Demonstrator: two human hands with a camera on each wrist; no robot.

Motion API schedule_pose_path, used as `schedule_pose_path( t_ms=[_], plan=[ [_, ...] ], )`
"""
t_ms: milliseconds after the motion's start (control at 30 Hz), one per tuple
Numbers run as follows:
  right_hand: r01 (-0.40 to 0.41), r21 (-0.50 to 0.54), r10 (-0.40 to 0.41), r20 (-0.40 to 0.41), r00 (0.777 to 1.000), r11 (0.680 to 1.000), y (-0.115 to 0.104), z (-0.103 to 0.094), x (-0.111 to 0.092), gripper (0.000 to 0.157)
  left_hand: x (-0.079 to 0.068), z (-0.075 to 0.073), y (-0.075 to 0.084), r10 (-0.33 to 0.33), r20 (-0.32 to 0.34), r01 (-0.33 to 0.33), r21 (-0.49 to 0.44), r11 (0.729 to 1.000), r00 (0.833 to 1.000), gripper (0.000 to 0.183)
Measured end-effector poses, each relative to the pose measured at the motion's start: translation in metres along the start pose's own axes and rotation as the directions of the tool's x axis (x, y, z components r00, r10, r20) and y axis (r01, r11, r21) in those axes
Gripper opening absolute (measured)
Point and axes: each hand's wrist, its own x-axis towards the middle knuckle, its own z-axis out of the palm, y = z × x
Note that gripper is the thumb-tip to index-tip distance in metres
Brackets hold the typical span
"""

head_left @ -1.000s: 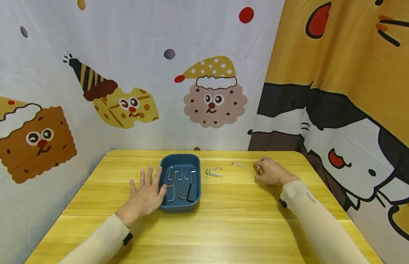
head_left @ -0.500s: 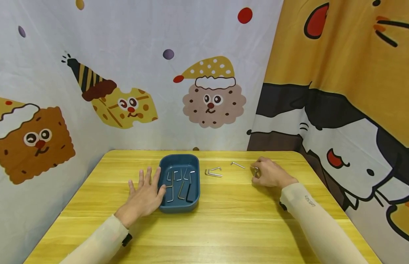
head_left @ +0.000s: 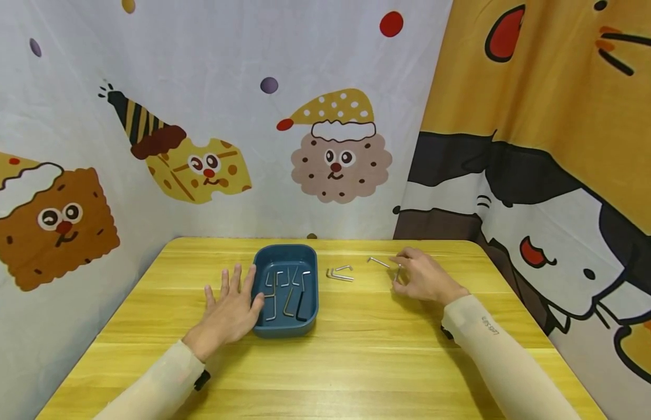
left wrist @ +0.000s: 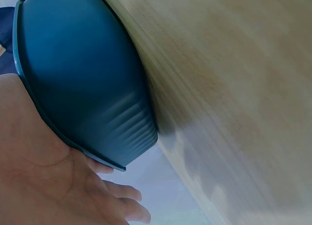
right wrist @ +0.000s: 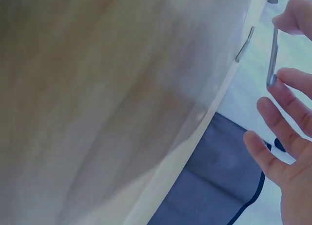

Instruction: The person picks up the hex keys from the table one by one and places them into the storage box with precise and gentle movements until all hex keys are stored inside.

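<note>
In the head view, my right hand (head_left: 429,279) is raised slightly over the right side of the table. Its thumb and fingertips pinch a silver hex key (right wrist: 273,56) at its two ends, while the other fingers are spread in the right wrist view. Just left of it, another hex key (head_left: 380,262) lies on the table. My left hand (head_left: 227,316) rests with straight, spread fingers against the left rim of a blue tray (head_left: 284,332). Inside that tray lie several L-shaped hex keys, mostly silver, plus a black hex key (head_left: 301,307).
Between the tray and my right hand, a small group of silver hex keys (head_left: 342,277) lies on the wooden table (head_left: 357,361). A printed cartoon curtain (head_left: 226,58) hangs behind the table's back edge and along its sides.
My right hand has moved a little to the left with the hex key, which now shows more clearly between the fingers. My left hand and the tray have stayed in place.
</note>
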Motion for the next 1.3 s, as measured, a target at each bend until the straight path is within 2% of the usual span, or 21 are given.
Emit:
schedule_pose_path(
  t_ms=[367, 833, 1300],
  plan=[
    [0.099, 0.006, -0.098, -0.079, 0.992, 0.995, -0.019, 0.001, 0.007, 0.062, 0.000, 0.000, 0.000, 0.002, 0.006, -0.002, -0.001, 1.000, 1.000, 0.080],
    [0.185, 0.006, -0.185, -0.076, 0.980, 0.983, -0.064, -0.011, 0.034, 0.067, 0.000, -0.002, 0.001, 0.008, 0.005, -0.008, -0.002, 1.000, 1.000, 0.081],
    [0.244, 0.023, -0.242, -0.071, 0.968, 0.970, -0.102, -0.012, 0.061, 0.063, 0.000, -0.001, 0.000, 0.009, 0.001, -0.009, 0.002, 1.000, 1.000, 0.081]
  ],
)
